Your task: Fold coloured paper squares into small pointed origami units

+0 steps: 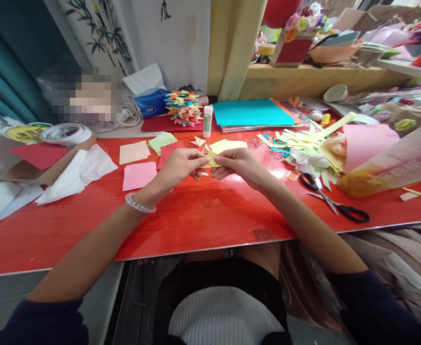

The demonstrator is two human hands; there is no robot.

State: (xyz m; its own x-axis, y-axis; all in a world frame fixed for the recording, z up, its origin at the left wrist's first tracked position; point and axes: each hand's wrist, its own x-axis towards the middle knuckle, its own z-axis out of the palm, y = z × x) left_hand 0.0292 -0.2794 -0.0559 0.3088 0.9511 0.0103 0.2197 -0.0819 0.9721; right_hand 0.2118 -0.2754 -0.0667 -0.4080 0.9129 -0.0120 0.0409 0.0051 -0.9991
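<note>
Between my two hands, just above the red table (203, 220), is a small piece of yellow paper (211, 159) that looks folded. My left hand (185, 165) pinches its left side, and my right hand (239, 165) pinches the right side. Behind the hands lie pale yellow sheets (228, 146) and a small folded peach paper piece (198, 142). Red paper squares (169, 151) lie partly behind my left hand. Left of them are pink squares (139, 176), peach squares (134, 152) and a light green square (162, 141).
A glue stick (208, 121) stands upright near a colourful folded-paper model (184, 109). Blue sheets (253, 113) are stacked behind. At right lie black-handled scissors (327, 197), paper strips (309, 146) and a plastic bag (393, 160). A cardboard box (45, 167) and white tissue (79, 175) are at left.
</note>
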